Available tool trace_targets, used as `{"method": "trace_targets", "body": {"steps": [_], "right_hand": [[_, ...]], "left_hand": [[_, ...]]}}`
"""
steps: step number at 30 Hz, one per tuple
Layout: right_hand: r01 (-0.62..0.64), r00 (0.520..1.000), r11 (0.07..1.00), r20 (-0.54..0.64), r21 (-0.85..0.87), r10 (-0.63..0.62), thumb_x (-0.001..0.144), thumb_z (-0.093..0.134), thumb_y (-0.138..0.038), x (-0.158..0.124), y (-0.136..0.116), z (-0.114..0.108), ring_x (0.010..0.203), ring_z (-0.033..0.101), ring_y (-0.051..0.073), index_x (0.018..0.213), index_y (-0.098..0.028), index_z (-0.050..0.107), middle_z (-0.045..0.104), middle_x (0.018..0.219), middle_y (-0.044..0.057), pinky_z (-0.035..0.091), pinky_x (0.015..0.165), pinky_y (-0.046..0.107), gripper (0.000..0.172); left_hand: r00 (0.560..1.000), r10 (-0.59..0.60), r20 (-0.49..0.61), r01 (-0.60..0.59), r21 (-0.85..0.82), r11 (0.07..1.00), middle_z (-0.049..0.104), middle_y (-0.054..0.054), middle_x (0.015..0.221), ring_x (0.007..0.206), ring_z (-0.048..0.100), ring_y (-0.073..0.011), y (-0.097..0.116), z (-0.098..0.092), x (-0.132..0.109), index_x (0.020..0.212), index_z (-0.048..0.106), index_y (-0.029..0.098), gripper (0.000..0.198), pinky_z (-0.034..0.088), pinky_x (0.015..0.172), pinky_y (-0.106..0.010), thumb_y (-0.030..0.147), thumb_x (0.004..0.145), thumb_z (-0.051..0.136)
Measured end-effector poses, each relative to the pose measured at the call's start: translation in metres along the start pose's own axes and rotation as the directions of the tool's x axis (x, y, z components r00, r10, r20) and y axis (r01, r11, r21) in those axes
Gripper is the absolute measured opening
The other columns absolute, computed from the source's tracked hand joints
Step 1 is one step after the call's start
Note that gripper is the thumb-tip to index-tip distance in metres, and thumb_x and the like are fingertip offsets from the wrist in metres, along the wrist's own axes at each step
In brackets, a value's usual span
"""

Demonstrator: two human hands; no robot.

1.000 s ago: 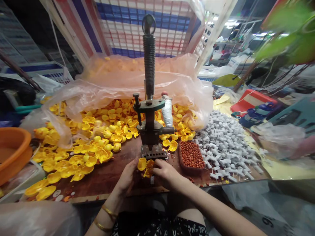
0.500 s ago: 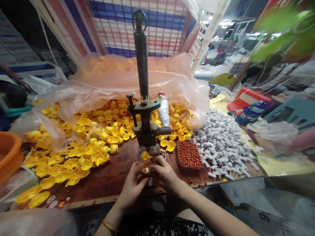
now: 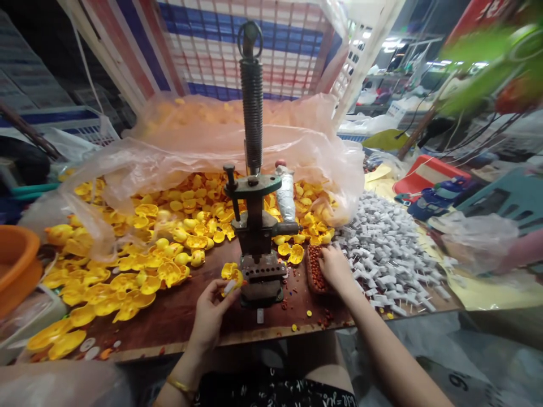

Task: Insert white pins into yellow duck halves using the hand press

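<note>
My left hand [image 3: 211, 308] pinches a yellow plastic duck shell [image 3: 231, 272] just left of the press. A small whitish piece [image 3: 229, 287] shows at the shell, close to my thumb. My right hand [image 3: 336, 268] dips into a tray of small red-brown beads [image 3: 316, 271]; its fingers are bent and the tips are hidden, so what they grip cannot be made out. Between my hands stands a metal hand press [image 3: 254, 220] with a tall spring and a holed block [image 3: 263, 272] at its base. One small grey-white piece [image 3: 260, 315] lies in front of it.
Yellow shell halves [image 3: 123, 277] are heaped at left and behind the press, partly under a clear plastic bag [image 3: 237, 135]. Grey-white blocks with thin pins [image 3: 386, 249] are piled at right. An orange basin [image 3: 17, 265] is at far left, a blue bottle [image 3: 436, 198] at right.
My hands were together at the press base; now my left hand has shifted left with the duck shell. My right hand has moved right into the bead tray.
</note>
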State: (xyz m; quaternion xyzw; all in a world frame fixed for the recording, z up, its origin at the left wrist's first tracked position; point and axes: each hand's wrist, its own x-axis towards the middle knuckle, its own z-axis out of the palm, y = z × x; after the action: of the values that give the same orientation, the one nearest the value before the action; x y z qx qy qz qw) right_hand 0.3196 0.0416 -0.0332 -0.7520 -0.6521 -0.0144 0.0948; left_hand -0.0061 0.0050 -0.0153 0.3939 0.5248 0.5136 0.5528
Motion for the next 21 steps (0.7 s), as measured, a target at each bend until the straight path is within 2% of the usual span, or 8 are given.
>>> {"method": "trace_targets", "body": {"steps": [3, 5, 7, 9, 11, 14, 17, 21], "right_hand": [[-0.041, 0.999, 0.993, 0.025, 0.11, 0.038, 0.083, 0.05, -0.014, -0.004, -0.006, -0.005, 0.081, 0.06, 0.023, 0.08, -0.013, 0.064, 0.066, 0.084, 0.012, 0.044, 0.076, 0.032, 0.015], [-0.038, 0.999, 0.932, 0.033, 0.361, 0.028, 0.083, 0.051, -0.017, -0.011, -0.023, -0.012, 0.075, 0.062, 0.02, 0.08, -0.015, 0.064, 0.067, 0.08, 0.009, 0.046, 0.073, 0.031, 0.014], [0.04, 0.998, 0.75, 0.011, 0.66, -0.063, 0.081, 0.054, -0.02, -0.02, -0.052, -0.017, 0.075, 0.064, 0.018, 0.084, -0.016, 0.065, 0.07, 0.081, 0.006, 0.049, 0.073, 0.03, 0.012], [0.14, 0.984, 0.529, -0.061, 0.837, -0.165, 0.078, 0.057, -0.018, -0.032, -0.087, -0.019, 0.077, 0.065, 0.018, 0.084, -0.017, 0.067, 0.071, 0.083, 0.005, 0.051, 0.072, 0.028, 0.012], [0.196, 0.972, 0.393, -0.125, 0.898, -0.198, 0.076, 0.058, -0.016, -0.043, -0.12, -0.017, 0.075, 0.066, 0.017, 0.081, -0.017, 0.068, 0.072, 0.08, 0.005, 0.051, 0.07, 0.027, 0.012], [0.193, 0.972, 0.312, -0.138, 0.93, -0.191, 0.075, 0.06, -0.015, -0.054, -0.15, -0.011, 0.07, 0.065, 0.016, 0.077, -0.018, 0.069, 0.071, 0.076, 0.004, 0.052, 0.066, 0.026, 0.01], [0.171, 0.976, 0.269, -0.127, 0.948, -0.176, 0.076, 0.061, -0.016, -0.058, -0.157, -0.008, 0.069, 0.065, 0.015, 0.077, -0.018, 0.069, 0.071, 0.075, 0.003, 0.051, 0.065, 0.024, 0.009], [0.167, 0.982, 0.257, -0.136, 0.952, -0.134, 0.076, 0.065, -0.02, -0.059, -0.155, -0.009, 0.069, 0.065, 0.015, 0.076, -0.018, 0.07, 0.072, 0.075, 0.003, 0.051, 0.067, 0.024, 0.006]], "left_hand": [[0.992, -0.124, -0.003, 0.122, -0.164, 0.979, 0.072, -0.003, 0.081, 0.077, 0.064, -0.0148, 0.004, 0.004, 0.001, 0.085, 0.069, 0.015, 0.042, 0.05, 0.073, -0.024, 0.034, 0.052, 0.087], [0.981, -0.196, 0.015, 0.192, -0.268, 0.944, 0.074, -0.005, 0.09, 0.083, 0.066, -0.0159, 0.007, 0.01, 0.001, 0.092, 0.071, 0.015, 0.048, 0.051, 0.077, -0.025, 0.033, 0.051, 0.088], [0.972, -0.231, 0.037, 0.23, -0.329, 0.916, 0.074, -0.006, 0.098, 0.086, 0.067, -0.0163, 0.008, 0.017, 0.0, 0.095, 0.072, 0.015, 0.048, 0.052, 0.08, -0.026, 0.031, 0.052, 0.088], [0.97, -0.239, 0.052, 0.241, -0.361, 0.901, 0.073, -0.006, 0.101, 0.088, 0.067, -0.0164, 0.008, 0.023, -0.001, 0.093, 0.073, 0.015, 0.046, 0.052, 0.081, -0.025, 0.03, 0.052, 0.088], [0.97, -0.237, 0.058, 0.241, -0.377, 0.894, 0.074, -0.006, 0.1, 0.09, 0.067, -0.0172, 0.008, 0.028, -0.002, 0.09, 0.074, 0.015, 0.044, 0.052, 0.082, -0.025, 0.03, 0.052, 0.088], [0.972, -0.223, 0.08, 0.236, -0.381, 0.894, 0.074, -0.008, 0.098, 0.092, 0.067, -0.0195, 0.008, 0.03, -0.003, 0.091, 0.073, 0.014, 0.044, 0.052, 0.085, -0.027, 0.03, 0.053, 0.088], [0.973, -0.214, 0.081, 0.229, -0.398, 0.889, 0.074, -0.008, 0.096, 0.095, 0.067, -0.0214, 0.009, 0.029, -0.004, 0.093, 0.073, 0.013, 0.045, 0.051, 0.088, -0.03, 0.03, 0.055, 0.087], [0.973, -0.214, 0.088, 0.232, -0.42, 0.877, 0.074, -0.009, 0.097, 0.097, 0.066, -0.023, 0.01, 0.027, -0.006, 0.094, 0.073, 0.013, 0.043, 0.051, 0.088, -0.031, 0.03, 0.057, 0.086]]}}
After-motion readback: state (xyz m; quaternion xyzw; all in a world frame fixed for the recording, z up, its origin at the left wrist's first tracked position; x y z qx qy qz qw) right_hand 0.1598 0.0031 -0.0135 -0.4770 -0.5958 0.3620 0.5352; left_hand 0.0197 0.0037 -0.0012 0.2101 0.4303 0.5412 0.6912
